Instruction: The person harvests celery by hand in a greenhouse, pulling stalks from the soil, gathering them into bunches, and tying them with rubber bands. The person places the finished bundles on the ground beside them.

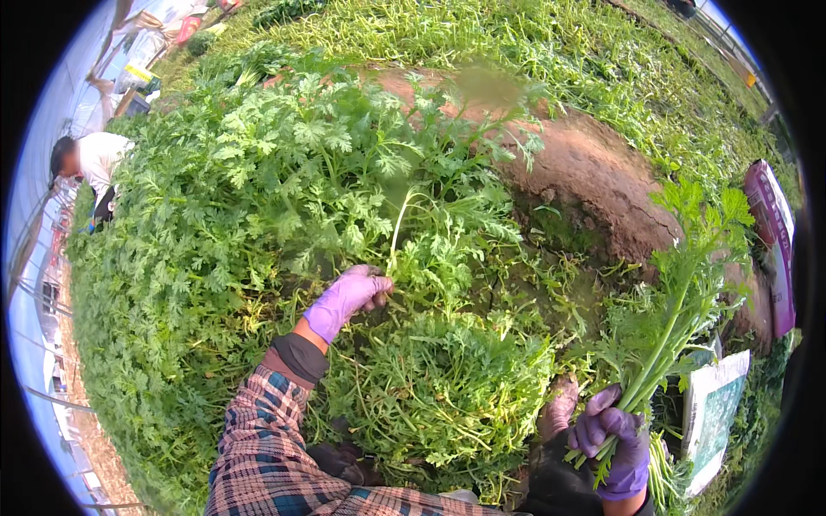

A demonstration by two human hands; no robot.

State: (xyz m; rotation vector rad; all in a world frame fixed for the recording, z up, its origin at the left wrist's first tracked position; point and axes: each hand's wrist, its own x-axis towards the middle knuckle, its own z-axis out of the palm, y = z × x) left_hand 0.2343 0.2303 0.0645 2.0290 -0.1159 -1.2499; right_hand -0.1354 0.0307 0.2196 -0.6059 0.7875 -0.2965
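My left hand [352, 298], in a soiled purple glove below a plaid sleeve, has its fingers closed at the base of a leafy green plant's pale stem [397, 233], near the picture's middle. Its fingertips are partly hidden. At the lower right my right hand [613, 435], also purple-gloved, grips a bunch of cut leafy green stems [658, 335]. Their feathery tops point up and to the right, and the stem ends stick out below the fist. Between the hands lies a low heap of loose greens [445, 380]. No tool shows in either hand.
Dense standing greens [213, 193] fill the left and upper middle. A bare soil mound [581, 174] rises at the upper right. A purple printed bag [771, 238] and a white-edged printed packet [716, 413] lie at the right. Another person [100, 158] bends over the plants at far left.
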